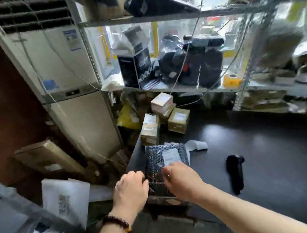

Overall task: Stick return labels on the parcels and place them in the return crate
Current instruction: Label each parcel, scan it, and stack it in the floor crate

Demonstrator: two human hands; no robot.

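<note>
Where motion blur smears everything, hard to judge detail. Nearest: left hand (130,191), beaded bracelet (117,223) at the wrist, fingers curled against the left edge of a black bubble-wrap parcel (155,170); right hand (182,178) fingers pinched together on a white label (171,157) atop it, fingertips hidden. Parcel flat at the dark glossy counter (266,152) corner, near end covered by hands. Beyond: crumpled white paper (197,145), black scanner-like handle (235,174), taped cardboard boxes (165,115), cluttered metal shelves (157,18).

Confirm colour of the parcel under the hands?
Black bubble-wrap parcel with a white label; head view.
</note>
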